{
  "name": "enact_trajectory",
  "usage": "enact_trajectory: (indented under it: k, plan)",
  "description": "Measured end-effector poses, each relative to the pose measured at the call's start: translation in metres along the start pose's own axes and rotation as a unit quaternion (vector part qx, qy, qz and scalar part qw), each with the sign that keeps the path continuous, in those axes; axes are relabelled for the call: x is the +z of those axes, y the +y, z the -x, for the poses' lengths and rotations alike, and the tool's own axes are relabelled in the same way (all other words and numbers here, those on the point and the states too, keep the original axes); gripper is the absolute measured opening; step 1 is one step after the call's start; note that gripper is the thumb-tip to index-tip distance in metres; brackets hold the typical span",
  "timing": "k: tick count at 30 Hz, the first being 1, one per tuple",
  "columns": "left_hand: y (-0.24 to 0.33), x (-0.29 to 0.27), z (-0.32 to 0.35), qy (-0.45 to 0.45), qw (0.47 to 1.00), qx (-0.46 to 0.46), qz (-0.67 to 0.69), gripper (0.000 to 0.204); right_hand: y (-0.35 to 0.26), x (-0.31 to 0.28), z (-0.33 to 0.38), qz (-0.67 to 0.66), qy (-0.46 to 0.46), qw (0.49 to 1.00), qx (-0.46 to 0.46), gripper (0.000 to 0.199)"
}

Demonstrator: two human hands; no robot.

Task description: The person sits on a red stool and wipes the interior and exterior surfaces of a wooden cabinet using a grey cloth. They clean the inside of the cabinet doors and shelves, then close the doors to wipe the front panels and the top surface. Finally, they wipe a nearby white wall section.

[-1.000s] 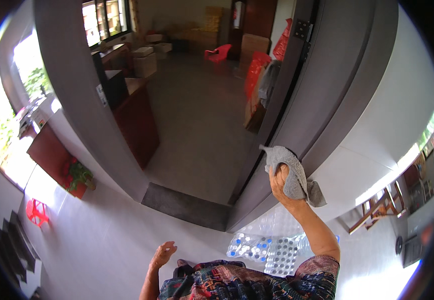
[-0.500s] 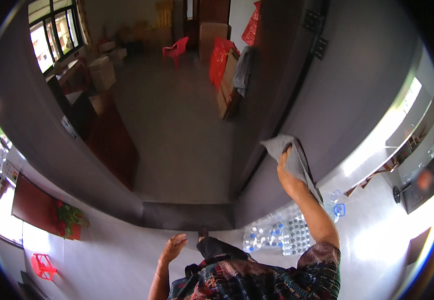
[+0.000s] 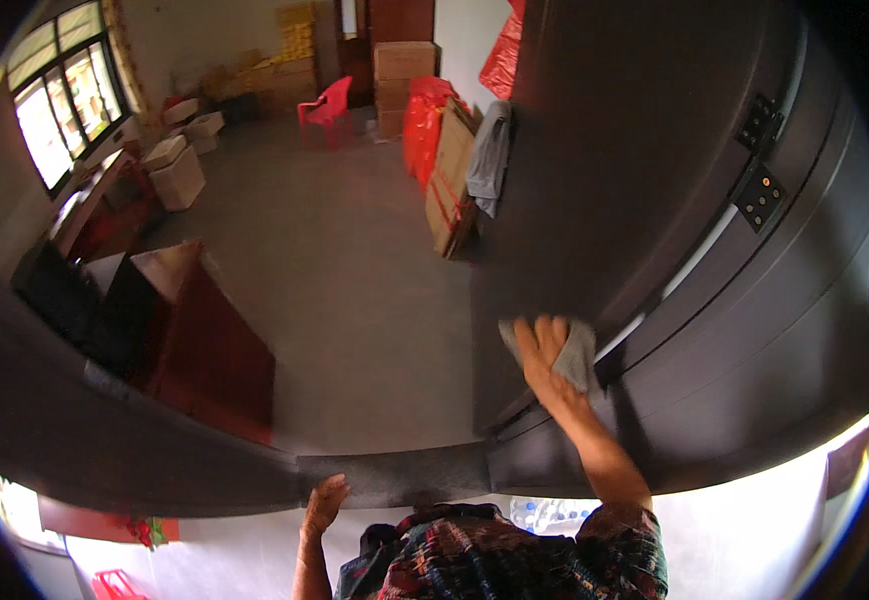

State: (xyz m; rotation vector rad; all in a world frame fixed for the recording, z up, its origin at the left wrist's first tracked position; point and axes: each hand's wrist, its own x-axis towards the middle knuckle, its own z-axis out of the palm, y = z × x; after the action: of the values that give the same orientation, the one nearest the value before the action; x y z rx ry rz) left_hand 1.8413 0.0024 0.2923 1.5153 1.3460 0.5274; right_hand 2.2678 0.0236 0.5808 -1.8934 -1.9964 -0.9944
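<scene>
A crumpled grey cloth (image 3: 579, 352) lies under my right hand (image 3: 546, 358), whose fingers are spread over it. Hand and cloth are pressed against the dark door (image 3: 594, 200), near its hinged edge beside the door frame (image 3: 724, 330). Part of the cloth sticks out past the fingers on both sides. My left hand (image 3: 326, 497) hangs low in front of me with loosely bent fingers, holding nothing. Below it runs the dark doorsill (image 3: 394, 478).
Two black hinges (image 3: 759, 197) join door and frame. Inside, a grey cloth (image 3: 488, 160) hangs over flattened cardboard (image 3: 449, 180) beside red plastic bags (image 3: 424, 130). A red chair (image 3: 328, 103) stands farther back. Left is a reddish-brown cabinet (image 3: 219, 350); bottles (image 3: 549, 514) stand behind me at right.
I have moved forward into the doorway. My right hand and the cloth have gone from the frame's outer side to the door near the hinged edge; the cloth is now bunched under the fingers.
</scene>
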Motion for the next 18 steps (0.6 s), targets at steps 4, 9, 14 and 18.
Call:
enact_trajectory:
  k: [4, 9, 14, 18]
  plan:
    - [0.044, -0.015, -0.062, -0.070, 0.992, -0.059, 0.085, 0.038, 0.040, -0.043, -0.101, 0.151, 0.176, 0.967, 0.104, 0.031]
    - [0.076, -0.027, -0.149, -0.130, 0.985, -0.019, 0.113, 0.040, 0.099, 0.009, -0.124, 0.303, 0.040, 0.923, 0.234, 0.041]
    - [0.082, -0.064, -0.236, -0.161, 0.986, 0.034, 0.022, 0.042, 0.110, 0.117, -0.107, 0.272, -0.057, 0.939, 0.204, 0.043]
    - [0.076, -0.097, -0.300, -0.190, 0.981, 0.040, -0.021, 0.042, 0.103, 0.179, -0.084, 0.199, -0.180, 0.949, 0.164, 0.046]
